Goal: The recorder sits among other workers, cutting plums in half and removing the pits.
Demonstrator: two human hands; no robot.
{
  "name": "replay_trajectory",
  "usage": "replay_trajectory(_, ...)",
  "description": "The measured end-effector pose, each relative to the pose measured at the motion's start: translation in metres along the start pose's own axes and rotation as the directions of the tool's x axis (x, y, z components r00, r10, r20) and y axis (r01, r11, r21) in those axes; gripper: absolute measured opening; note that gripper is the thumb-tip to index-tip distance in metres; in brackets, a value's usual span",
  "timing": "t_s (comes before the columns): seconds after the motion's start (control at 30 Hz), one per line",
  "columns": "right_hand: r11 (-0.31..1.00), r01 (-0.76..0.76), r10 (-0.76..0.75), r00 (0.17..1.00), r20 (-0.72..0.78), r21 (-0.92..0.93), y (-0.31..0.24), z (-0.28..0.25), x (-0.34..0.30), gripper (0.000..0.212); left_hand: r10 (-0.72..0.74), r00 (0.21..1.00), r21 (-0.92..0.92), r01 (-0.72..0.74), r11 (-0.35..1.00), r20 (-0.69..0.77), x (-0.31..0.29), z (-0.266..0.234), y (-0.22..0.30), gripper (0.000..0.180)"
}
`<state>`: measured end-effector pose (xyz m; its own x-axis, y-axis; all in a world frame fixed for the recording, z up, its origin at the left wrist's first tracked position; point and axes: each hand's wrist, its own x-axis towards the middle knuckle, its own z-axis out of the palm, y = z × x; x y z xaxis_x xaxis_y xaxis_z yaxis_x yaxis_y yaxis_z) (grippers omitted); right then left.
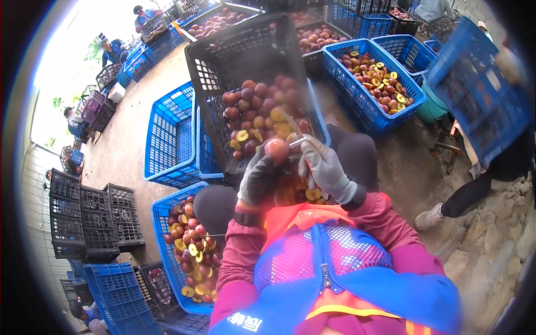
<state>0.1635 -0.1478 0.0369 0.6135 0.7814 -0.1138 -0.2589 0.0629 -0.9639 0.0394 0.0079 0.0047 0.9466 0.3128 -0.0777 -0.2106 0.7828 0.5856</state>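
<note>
In my gloved left hand (258, 178) is a round red plum (277, 150), held up over a black plastic crate (240, 53). My right hand (326, 170), in a grey glove, grips a small knife (293, 123) with a pale handle; its curved blade stands beside the plum. Whether the edge touches the fruit, I cannot tell. The black crate tilts toward me, with whole plums (254, 103) inside. Cut plum halves (242, 135) with yellow flesh lie among them. More cut halves (312, 194) show low between my knees, partly hidden by my hands.
Blue crates of cut plums stand at lower left (158, 234) and upper right (346, 84). Another blue crate (170, 137) is left of the black one. A person (474, 192) at right carries a blurred blue crate (472, 84). A teal bucket (431, 103) and stacked black crates (95, 215) stand nearby.
</note>
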Motion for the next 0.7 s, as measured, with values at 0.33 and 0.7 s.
replay_trajectory(0.33,0.987,0.085,-0.084,0.996,0.015,-0.136,0.015,0.021,-0.042,0.040,-0.017,0.984,-0.025,0.022,0.999,0.177,-0.045,0.023,0.003,0.047)
replay_trajectory(0.7,0.931,0.265,-0.261,0.964,0.050,-0.250,0.022,0.021,-0.056,0.042,0.046,0.995,0.172,-0.060,0.983,0.088,-0.060,0.003,-0.025,0.058)
